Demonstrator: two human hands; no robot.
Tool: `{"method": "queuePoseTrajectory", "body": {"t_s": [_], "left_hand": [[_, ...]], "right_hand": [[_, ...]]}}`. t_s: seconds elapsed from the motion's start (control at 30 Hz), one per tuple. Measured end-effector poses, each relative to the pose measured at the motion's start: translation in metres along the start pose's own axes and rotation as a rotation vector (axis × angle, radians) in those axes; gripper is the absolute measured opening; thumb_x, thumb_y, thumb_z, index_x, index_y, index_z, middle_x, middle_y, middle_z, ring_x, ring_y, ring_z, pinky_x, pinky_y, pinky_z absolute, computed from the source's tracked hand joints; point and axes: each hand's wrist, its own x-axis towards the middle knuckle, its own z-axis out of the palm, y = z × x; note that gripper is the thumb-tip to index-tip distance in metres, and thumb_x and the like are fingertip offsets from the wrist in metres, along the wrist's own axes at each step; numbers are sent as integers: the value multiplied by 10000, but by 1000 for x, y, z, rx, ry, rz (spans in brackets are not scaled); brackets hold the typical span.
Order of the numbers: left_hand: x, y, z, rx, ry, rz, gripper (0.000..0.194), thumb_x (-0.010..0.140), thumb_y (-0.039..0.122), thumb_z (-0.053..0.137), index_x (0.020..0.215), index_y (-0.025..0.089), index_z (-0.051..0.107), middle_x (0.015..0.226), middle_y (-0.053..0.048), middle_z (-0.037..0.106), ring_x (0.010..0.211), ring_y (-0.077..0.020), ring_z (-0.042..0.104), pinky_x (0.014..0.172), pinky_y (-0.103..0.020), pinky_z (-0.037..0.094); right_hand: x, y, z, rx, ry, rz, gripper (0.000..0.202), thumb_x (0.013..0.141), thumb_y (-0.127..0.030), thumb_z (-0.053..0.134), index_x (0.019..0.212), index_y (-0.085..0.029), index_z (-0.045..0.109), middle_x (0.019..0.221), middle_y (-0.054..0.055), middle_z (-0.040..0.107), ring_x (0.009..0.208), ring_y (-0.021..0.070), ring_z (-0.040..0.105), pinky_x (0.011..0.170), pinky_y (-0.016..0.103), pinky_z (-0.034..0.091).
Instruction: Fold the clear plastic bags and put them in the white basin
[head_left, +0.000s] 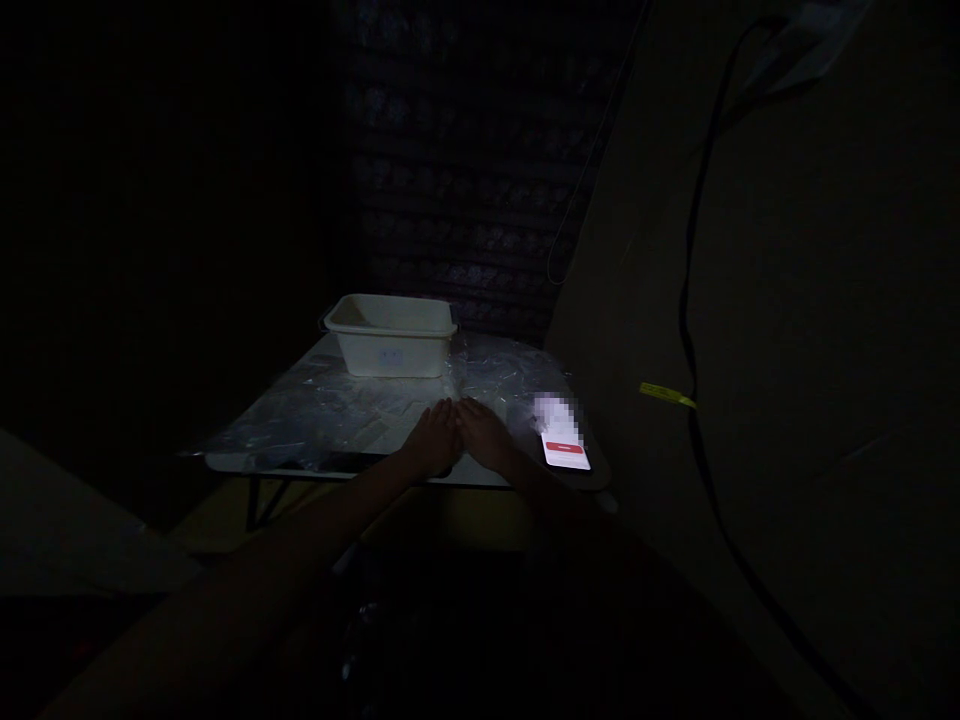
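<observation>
My left hand (434, 440) and my right hand (480, 432) rest side by side near the front edge of a white table (465, 470). Their fingertips meet or nearly meet, backs of the hands upward, and the fingers look laid flat with nothing in them. Beyond them stands a white plastic tub (394, 350) with a wire handle; only part of its inside shows. Clear plastic sheeting (300, 410) lies crumpled over the tabletop around it. To the right of my right hand is a phone (566, 455) with a lit screen, partly blurred out.
The room is very dark. A pale wall or panel (795, 330) rises at the right, with a dark cable (688, 310) hanging down it and a yellow tag (667, 394) on the cable. At the lower left a pale slanted surface (75, 530) shows faintly.
</observation>
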Motion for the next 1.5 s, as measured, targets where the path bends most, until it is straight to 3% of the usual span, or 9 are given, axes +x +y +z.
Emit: {"method": "queuePoseTrajectory", "body": {"t_s": [0.2, 0.57, 1.03, 1.1, 1.17, 1.23, 1.3, 1.5], "left_hand": [[-7, -4, 8, 6, -2, -20, 506, 747, 299, 274, 1145, -13, 298, 1211, -223, 279, 1138, -278, 188, 894, -408, 157], [-11, -5, 3, 180, -73, -152, 676, 705, 493, 249, 1168, 2, 271, 1226, -228, 246, 1132, -311, 181, 869, -459, 131], [-13, -12, 3, 155, -9, -216, 807, 635, 618, 241, 1168, 12, 277, 1219, -246, 244, 1125, -350, 159, 833, -503, 121], [-13, -16, -5, 146, 28, -156, 743, 655, 589, 255, 1164, 50, 297, 1224, -217, 257, 1126, -335, 172, 835, -499, 130], [-13, -18, -17, 128, 54, -2, 632, 684, 535, 283, 1135, 97, 348, 1190, -182, 335, 1094, -295, 263, 836, -450, 192], [-13, -16, -31, 78, -11, 231, 464, 725, 445, 299, 1008, 119, 471, 1004, -133, 511, 920, -209, 451, 770, -329, 308], [-13, -9, -40, 87, -43, 375, 340, 749, 350, 307, 786, 128, 561, 789, -96, 577, 750, -164, 508, 688, -272, 348], [-17, 17, -31, 233, 9, 437, 171, 696, 179, 393, 659, 110, 545, 654, -94, 564, 593, -159, 508, 560, -268, 362]], "right_hand": [[-11, 4, 12, -36, -57, -21, 408, 790, -291, 235, 1098, -64, 379, 1155, 141, 391, 1097, 206, 286, 899, 379, 220], [-18, 7, 12, -160, -95, 64, 488, 789, -381, 183, 1145, -83, 333, 1207, 134, 332, 1124, 227, 251, 885, 397, 209], [-20, 16, 13, -35, -24, 133, 473, 777, -370, 238, 1125, -76, 364, 1189, 158, 349, 1118, 241, 263, 879, 421, 220], [-19, 18, 12, 37, 38, 134, 437, 781, -337, 244, 1127, -98, 365, 1179, 136, 371, 1113, 217, 280, 888, 399, 231], [-15, 20, 7, 124, 116, 134, 424, 782, -314, 246, 1132, -103, 359, 1173, 122, 382, 1110, 189, 288, 901, 363, 240], [-11, 22, 1, 210, 187, 138, 427, 782, -306, 244, 1136, -94, 354, 1171, 120, 384, 1109, 173, 292, 910, 336, 247], [-8, 22, -7, 279, 235, 143, 432, 780, -309, 243, 1140, -93, 349, 1171, 117, 382, 1107, 165, 294, 912, 323, 255], [-10, 25, -16, 370, 266, 160, 424, 773, -314, 261, 1141, -124, 351, 1172, 107, 382, 1097, 171, 310, 907, 348, 259]]}}
